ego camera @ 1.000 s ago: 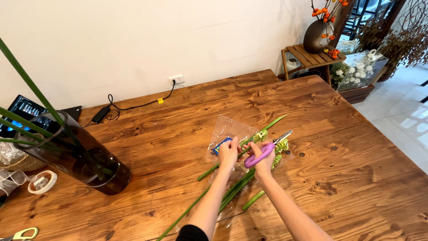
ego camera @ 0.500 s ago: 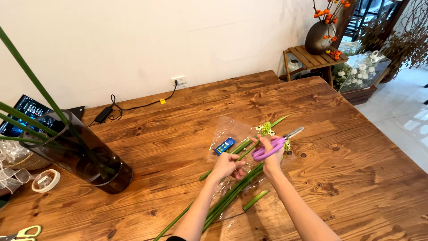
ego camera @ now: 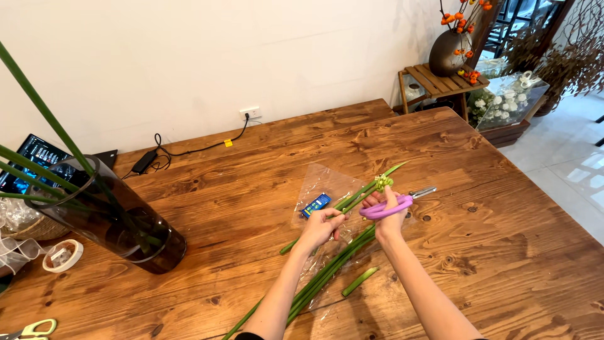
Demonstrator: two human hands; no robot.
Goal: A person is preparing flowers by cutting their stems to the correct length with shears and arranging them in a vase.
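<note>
My right hand (ego camera: pixel 387 217) grips purple-handled scissors (ego camera: pixel 395 203), blades pointing right over the table. My left hand (ego camera: pixel 322 225) pinches a green flower stem (ego camera: pixel 358 194) with a small yellow-green bud at its far end; the stem runs diagonally between both hands. A bundle of long green stems (ego camera: pixel 321 274) lies on a clear plastic wrapper (ego camera: pixel 319 182) below my hands. A short cut stem piece (ego camera: pixel 360 281) lies beside the bundle.
A dark glass vase (ego camera: pixel 113 220) holding long green leaves stands at the left. A tape roll (ego camera: pixel 63 255) and green-handled scissors (ego camera: pixel 31 328) lie at the left edge. A small blue packet (ego camera: pixel 315 204) rests on the wrapper. The wooden table (ego camera: pixel 503 239) extends right.
Both hands have drawn back toward me along the stems. The left hand has taken hold of a single stem, and the scissors have swung out to the right of it.
</note>
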